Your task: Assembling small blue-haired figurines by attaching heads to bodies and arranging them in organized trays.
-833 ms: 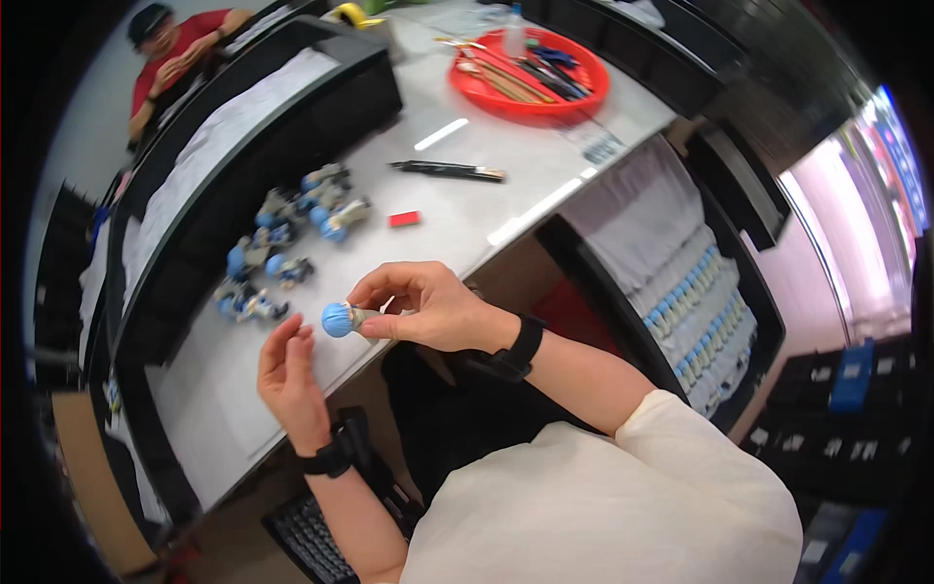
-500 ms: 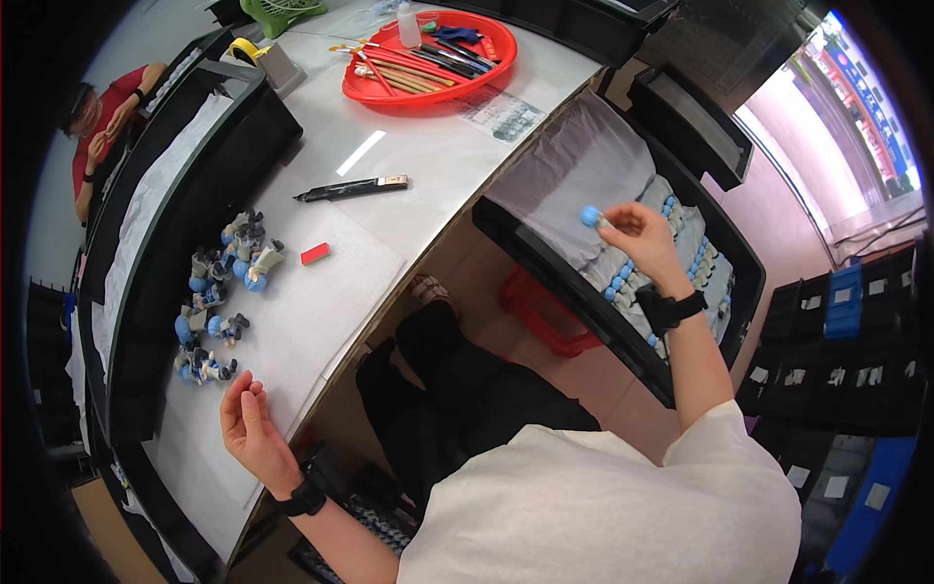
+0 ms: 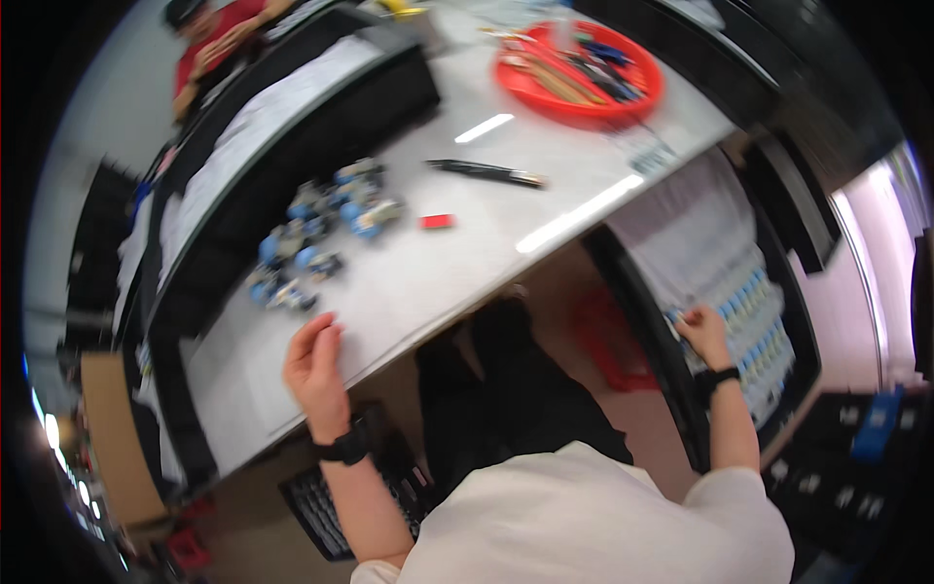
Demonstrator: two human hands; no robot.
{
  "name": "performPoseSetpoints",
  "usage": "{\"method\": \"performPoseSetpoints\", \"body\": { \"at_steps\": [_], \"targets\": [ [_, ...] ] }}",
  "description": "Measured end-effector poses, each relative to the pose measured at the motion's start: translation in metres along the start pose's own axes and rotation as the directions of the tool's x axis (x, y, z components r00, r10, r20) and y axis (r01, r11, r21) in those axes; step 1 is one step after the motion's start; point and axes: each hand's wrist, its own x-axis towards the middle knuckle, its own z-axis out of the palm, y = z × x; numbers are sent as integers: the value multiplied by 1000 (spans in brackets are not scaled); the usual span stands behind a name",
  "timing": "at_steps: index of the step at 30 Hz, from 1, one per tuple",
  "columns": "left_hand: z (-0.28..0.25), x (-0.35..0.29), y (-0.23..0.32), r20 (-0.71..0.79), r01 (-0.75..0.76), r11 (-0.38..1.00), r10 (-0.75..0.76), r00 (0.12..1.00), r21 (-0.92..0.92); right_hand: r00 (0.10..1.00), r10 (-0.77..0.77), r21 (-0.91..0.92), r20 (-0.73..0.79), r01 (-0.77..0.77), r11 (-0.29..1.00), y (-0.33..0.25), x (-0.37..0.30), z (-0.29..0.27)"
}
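Note:
My right hand [image 3: 707, 336] is lowered into the black crate [image 3: 639, 331] on the right, fingers pinched at the left end of the rows. A small blue-headed figurine seems to be at its fingertips, but blur hides most of it. Inside the crate, rows of similar figurines [image 3: 747, 302] lie on white cloth [image 3: 696, 224]. My left hand [image 3: 316, 380] hovers above the near edge of the white table [image 3: 389, 302], empty, fingers loosely curled and apart from the thumb. Just beyond it a loose cluster of blue-and-grey figurines [image 3: 311, 214] lies on the tabletop.
On the table are a red block [image 3: 437, 221], a black pen-like tool [image 3: 486, 172] and a red tray [image 3: 516, 90] of brushes and tools. Black crates [image 3: 321, 136] line the table's left side. A red stool [image 3: 613, 341] stands below. Another person [image 3: 219, 44] sits far left.
My right hand has gone down into the crate with the figurine it held above the cloth. The whole view has swung, shifting the table scene rightward; my left hand still hovers near the cluster.

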Motion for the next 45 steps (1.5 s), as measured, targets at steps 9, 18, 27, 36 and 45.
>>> {"method": "performPoseSetpoints", "body": {
  "at_steps": [9, 18, 27, 36, 45],
  "targets": [
    [3, -7, -1, 173, -5, 998, 17, 985, -68, 964, -257, -16, -65, 256, 966, -92, -13, -32],
    [-18, 46, 83, 312, -269, 712, 74, 947, 648, 710, -644, 818, 285, 170, 549, -332, -68, 24],
    [-41, 90, 26, 75, -28, 708, -35, 997, 705, 469, -814, 900, 344, 84, 428, -427, -85, 95],
    [-23, 15, 33, 174, 105, 987, -84, 981, -117, 350, -827, 880, 441, 12, 474, -421, -77, 100],
    [-23, 12, 2, 29, 36, 942, -28, 999, -335, 370, -815, 886, 447, -56, 460, -417, -77, 102]
  ]
}}
